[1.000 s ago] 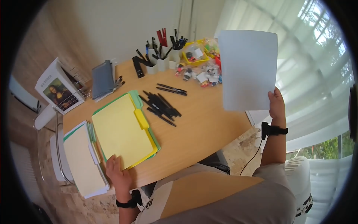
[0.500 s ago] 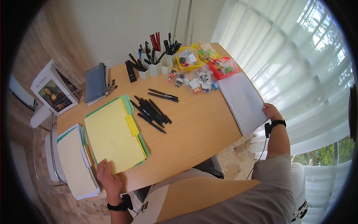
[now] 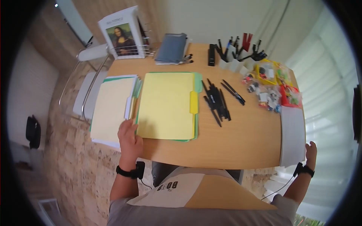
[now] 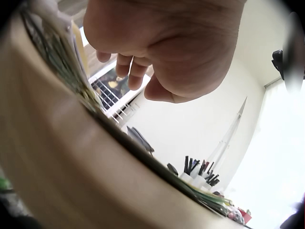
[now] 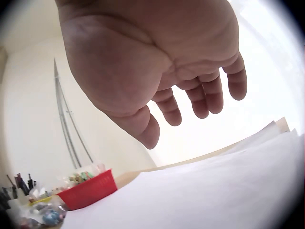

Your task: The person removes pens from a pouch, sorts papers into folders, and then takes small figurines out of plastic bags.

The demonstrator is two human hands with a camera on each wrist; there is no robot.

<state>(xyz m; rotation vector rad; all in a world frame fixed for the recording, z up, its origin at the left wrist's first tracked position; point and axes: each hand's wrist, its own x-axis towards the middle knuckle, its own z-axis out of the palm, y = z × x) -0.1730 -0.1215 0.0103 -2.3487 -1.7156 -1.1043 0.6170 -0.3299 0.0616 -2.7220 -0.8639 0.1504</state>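
Left hand (image 3: 130,137): fingers loosely bent, nothing held, between the cream folders (image 3: 111,109) and the yellow folder (image 3: 166,105); contact, we cannot tell. Right hand (image 3: 311,154): fingers slack, nothing held, beside the white paper (image 3: 292,135) at the table's (image 3: 249,139) right edge. Step in hand, we judge: a pause between grips on sheets. Next move, in our view: calls for a pinch at one edge. Hidden: most of the green folders (image 3: 198,83) underneath. Blurred: bagged items (image 5: 83,177) in the red basket (image 5: 90,193).
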